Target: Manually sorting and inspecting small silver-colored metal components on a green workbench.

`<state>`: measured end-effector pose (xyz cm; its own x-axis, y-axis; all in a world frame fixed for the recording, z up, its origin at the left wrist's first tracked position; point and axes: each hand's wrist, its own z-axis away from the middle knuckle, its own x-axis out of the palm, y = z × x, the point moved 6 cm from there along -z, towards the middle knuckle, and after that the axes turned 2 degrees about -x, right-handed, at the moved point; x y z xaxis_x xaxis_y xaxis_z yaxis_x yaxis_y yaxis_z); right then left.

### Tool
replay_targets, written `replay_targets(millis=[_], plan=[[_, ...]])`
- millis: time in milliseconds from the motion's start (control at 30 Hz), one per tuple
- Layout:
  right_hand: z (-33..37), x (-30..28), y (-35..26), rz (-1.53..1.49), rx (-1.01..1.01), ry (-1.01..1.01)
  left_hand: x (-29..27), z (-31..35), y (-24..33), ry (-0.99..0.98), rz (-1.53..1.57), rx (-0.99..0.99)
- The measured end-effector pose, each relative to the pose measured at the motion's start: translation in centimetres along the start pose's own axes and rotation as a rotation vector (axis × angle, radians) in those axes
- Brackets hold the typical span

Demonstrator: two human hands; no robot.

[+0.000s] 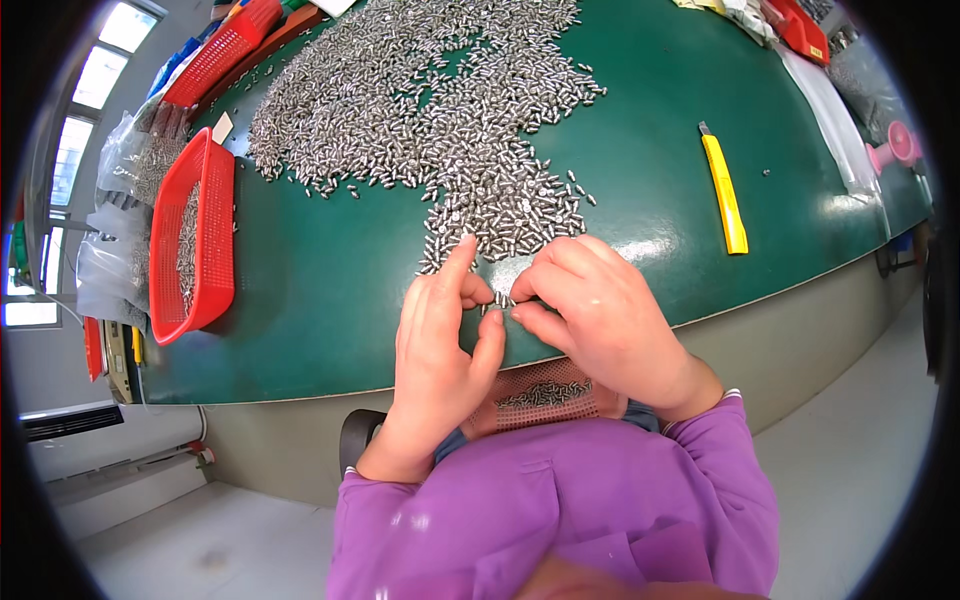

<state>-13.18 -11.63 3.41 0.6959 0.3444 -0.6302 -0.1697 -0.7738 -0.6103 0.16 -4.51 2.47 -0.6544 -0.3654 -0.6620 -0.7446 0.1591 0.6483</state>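
Note:
A big heap of small, silvery, pointed metal parts (430, 90) covers much of the green table, narrowing to a tongue that reaches my fingers. At the table's near edge a short row of the same metal parts (501, 300) sits between my two hands. My left hand (435, 335) closes thumb and a bent finger at the row's left end, its index finger stretched toward the heap. From the other side my right hand (598, 315) pinches the row's right end with thumb and index finger. Below the edge, a pink mesh basket (480, 417) on my lap holds more metal parts.
A red plastic basket (218, 270) with metal parts stands at the left, beside clear plastic bags (110, 265). To the right lies a yellow utility knife (725, 195), its blade tip showing. Another red basket (215, 60) is far left; a pink object (900, 145) is far right.

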Motion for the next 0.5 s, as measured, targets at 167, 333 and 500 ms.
replay_targets(millis=[167, 333, 500], plan=[[-0.1, 0.0, 0.0, -0.009, -0.005, 0.003, 0.1, 0.1, -0.1, -0.009, 0.027, 0.007], [-0.2, 0.3, -0.3, -0.005, 0.011, 0.009, -0.1, 0.2, -0.3, -0.006, 0.059, 0.014], [-0.3, 1.3, -0.5, 0.037, 0.028, -0.049, -0.2, 0.5, -0.7, 0.016, 0.126, -0.053]])
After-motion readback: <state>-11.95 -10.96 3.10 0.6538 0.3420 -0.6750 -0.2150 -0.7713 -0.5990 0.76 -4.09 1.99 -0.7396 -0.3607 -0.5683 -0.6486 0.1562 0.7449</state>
